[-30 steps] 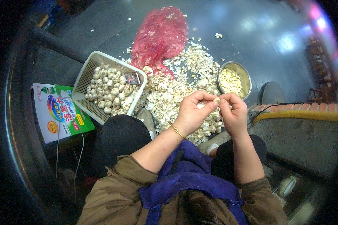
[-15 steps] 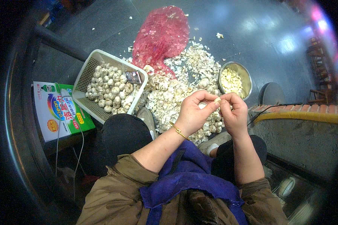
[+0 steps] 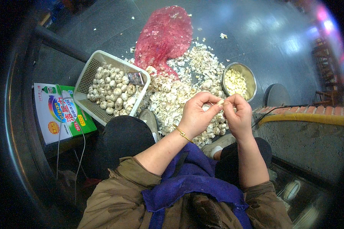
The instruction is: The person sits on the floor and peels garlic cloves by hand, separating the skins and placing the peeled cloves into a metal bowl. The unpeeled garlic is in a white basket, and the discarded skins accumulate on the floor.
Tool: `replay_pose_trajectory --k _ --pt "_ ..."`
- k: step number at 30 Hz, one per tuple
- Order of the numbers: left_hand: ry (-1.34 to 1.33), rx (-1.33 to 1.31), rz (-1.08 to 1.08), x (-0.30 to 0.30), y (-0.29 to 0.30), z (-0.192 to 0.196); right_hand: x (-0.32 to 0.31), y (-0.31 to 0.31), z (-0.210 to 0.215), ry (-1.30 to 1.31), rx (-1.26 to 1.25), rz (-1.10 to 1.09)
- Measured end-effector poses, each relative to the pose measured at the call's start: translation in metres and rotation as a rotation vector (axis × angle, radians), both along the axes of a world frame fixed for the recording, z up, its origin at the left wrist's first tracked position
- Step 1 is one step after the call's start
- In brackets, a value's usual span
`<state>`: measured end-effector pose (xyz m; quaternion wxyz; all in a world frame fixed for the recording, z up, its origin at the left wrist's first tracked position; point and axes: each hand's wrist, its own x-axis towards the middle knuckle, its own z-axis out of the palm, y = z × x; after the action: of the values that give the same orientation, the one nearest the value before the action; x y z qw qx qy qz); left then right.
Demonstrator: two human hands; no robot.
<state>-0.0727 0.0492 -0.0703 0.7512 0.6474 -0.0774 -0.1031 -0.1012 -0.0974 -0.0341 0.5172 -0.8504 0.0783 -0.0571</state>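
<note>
Between my fingertips is a pale garlic clove point(image 3: 220, 102), small and partly covered by the fingers. My left hand point(image 3: 197, 116) pinches it from one side, thumb against forefinger, a gold bracelet on the wrist. From the other side my right hand point(image 3: 239, 116) grips it with curled fingers. Both hands hover over a heap of garlic skins and loose bulbs point(image 3: 168, 101) on the floor. Just beyond the right hand, a round metal bowl point(image 3: 251, 78) holds peeled cloves point(image 3: 235, 82). Whole garlic bulbs point(image 3: 112, 86) fill much of a white plastic basket point(image 3: 84, 72) to the left.
A dark rectangular object, perhaps a phone point(image 3: 135, 78), lies on the bulbs in the basket. Behind the heap spreads a red mesh bag point(image 3: 164, 34). A printed cardboard box point(image 3: 59, 114) stands at left. To the right runs a low brick-topped ledge point(image 3: 305, 114) with a black cable.
My fingers shift very slightly around the clove. Everything else stays in place.
</note>
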Motion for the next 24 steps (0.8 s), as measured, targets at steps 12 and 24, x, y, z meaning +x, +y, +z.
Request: replay_pose_trajectory --k 12,24 --pt "-0.030 -0.006 0.019 0.0009 0.0009 0.0025 0.0002 0.0047 -0.0010 -0.096 -0.107 -0.016" --pt "-0.040 0.005 0.019 0.0010 0.0002 0.0022 0.0009 0.0071 0.0037 -0.130 -0.181 -0.001"
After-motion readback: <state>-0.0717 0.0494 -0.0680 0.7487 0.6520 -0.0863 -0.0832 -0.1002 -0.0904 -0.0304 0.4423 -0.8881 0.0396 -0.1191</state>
